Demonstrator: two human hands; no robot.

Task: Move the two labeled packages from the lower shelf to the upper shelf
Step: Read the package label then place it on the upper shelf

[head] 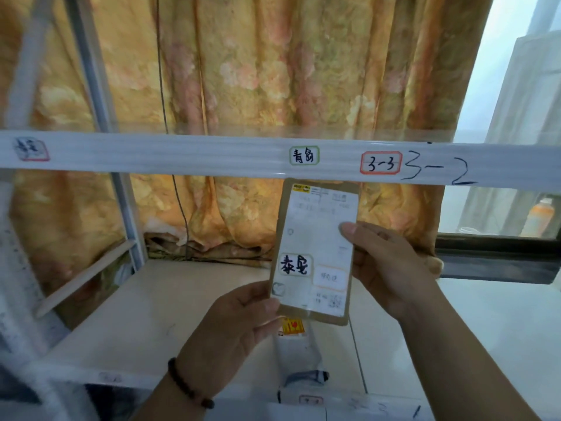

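Fingers [258,311] of both hands pinching upright brown package [314,250], white label, black handwritten characters.

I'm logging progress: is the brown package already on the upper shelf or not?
Not yet. The brown package is upright in mid-air, gripped by the left hand and right hand, just below the upper shelf.

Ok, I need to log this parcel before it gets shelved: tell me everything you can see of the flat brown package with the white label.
The flat brown paper package is thin, rectangular, held upright, slightly tilted, facing the camera. A white shipping label covers most of its front, with bold black handwritten characters, a small orange-bordered sticker and codes too blurred to read. The left hand pinches its lower left corner; the right hand grips its right edge, thumb on the label. It hangs above the lower shelf board, its top reaching the white upper shelf rail.
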